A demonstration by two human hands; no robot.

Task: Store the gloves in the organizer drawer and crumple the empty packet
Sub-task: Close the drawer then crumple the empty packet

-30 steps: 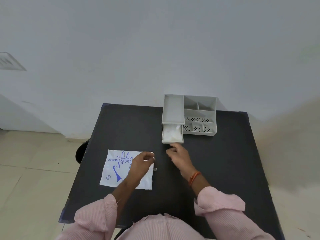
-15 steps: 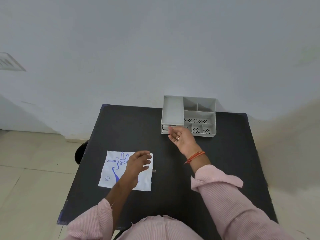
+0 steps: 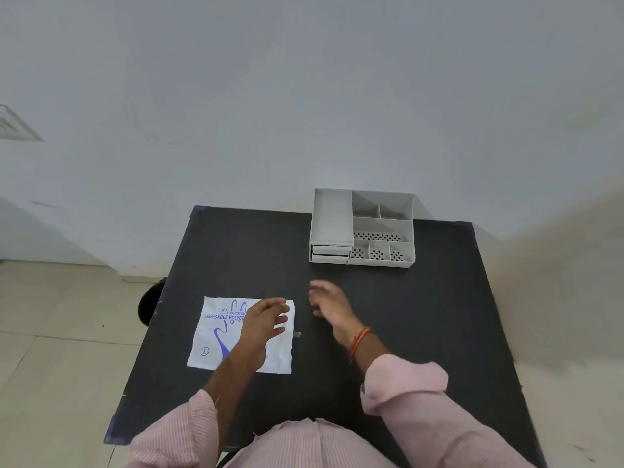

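Your empty, open right hand [image 3: 329,304] has left the shut drawer [image 3: 330,254]; left hand [image 3: 261,324], loosely curled, rests beside it on the flat packet [image 3: 216,336], crumpling next

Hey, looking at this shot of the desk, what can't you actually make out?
- Gloves: out of sight in the head view; the organizer drawer is shut.
- Packet: left hand covers part of the print.
- Right hand: motion-blurred fingers.
- Small object beside the packet: too tiny to identify.
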